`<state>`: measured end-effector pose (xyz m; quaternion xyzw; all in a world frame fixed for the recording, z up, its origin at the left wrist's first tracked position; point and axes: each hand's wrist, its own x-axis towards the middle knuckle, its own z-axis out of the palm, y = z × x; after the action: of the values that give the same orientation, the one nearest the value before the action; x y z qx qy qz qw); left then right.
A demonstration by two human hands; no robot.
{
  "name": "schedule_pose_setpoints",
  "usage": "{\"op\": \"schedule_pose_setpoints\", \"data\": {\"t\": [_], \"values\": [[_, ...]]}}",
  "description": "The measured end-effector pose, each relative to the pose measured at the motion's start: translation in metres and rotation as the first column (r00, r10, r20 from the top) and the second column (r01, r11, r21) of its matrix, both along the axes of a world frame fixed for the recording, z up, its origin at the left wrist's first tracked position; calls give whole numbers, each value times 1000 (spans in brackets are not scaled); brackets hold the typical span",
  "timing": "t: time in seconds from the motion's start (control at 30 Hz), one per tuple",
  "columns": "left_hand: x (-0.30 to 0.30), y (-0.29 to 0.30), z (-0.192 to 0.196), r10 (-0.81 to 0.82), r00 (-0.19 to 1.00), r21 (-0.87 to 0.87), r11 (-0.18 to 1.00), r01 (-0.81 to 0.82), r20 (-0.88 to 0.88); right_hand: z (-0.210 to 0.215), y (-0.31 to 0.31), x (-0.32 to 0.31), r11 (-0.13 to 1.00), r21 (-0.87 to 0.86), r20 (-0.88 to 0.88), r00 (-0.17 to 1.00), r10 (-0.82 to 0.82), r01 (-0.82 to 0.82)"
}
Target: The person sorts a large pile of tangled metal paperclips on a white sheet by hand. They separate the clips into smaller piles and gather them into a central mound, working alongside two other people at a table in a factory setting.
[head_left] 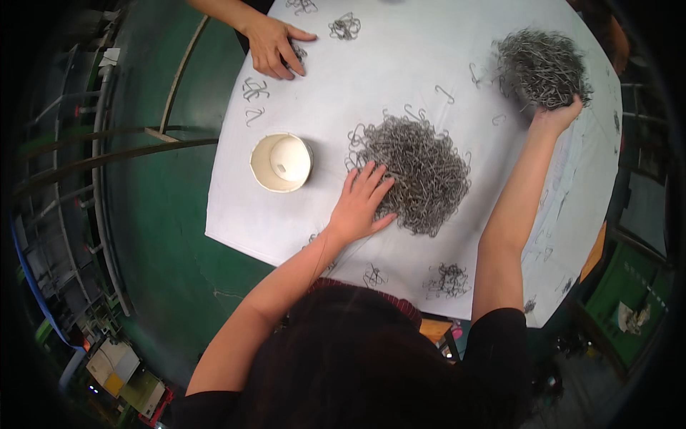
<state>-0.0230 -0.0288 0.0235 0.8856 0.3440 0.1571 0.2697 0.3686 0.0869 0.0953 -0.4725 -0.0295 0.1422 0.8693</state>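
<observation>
A large pile of grey S-shaped wire hooks lies tangled in the middle of the white-covered table. My left hand rests on the pile's near left edge, fingers spread, gripping nothing that I can see. At the far right, my outstretched right hand holds a big tangled clump of wire hooks from its near side. Motion blurs the clump's edges, and it hides most of my right fingers.
A white tub stands left of the pile with a small piece inside. Another person's hand touches some hooks at the far left. Small hook clusters and single hooks are scattered across the white table covering.
</observation>
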Motion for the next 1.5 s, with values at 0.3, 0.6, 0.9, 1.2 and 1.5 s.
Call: {"op": "schedule_pose_setpoints", "data": {"t": [0.3, 0.6, 0.9, 1.2, 1.5], "values": [[-1, -2, -2, 12, 1000, -2, 1000, -12, -11, 31, -12, 25, 984, 157, 213, 976, 50, -84], [-2, -3, -3, 18, 999, -10, 1000, -19, -40, 92, -37, 19, 915, 345, 523, 852, -3, -208], [-2, -2, 3, 8, 1000, -22, 1000, -9, -27, 18, -22, 51, 991, 115, 138, 989, 57, -73], [0, -1, 4, 7, 999, -21, 1000, -8, -31, 86, -61, 46, 987, 161, 312, 949, -40, -12], [-3, -3, 5, -14, 1000, -32, 999, 14, -7, 41, -87, 49, 997, 57, 282, 957, -69, 55]]}}
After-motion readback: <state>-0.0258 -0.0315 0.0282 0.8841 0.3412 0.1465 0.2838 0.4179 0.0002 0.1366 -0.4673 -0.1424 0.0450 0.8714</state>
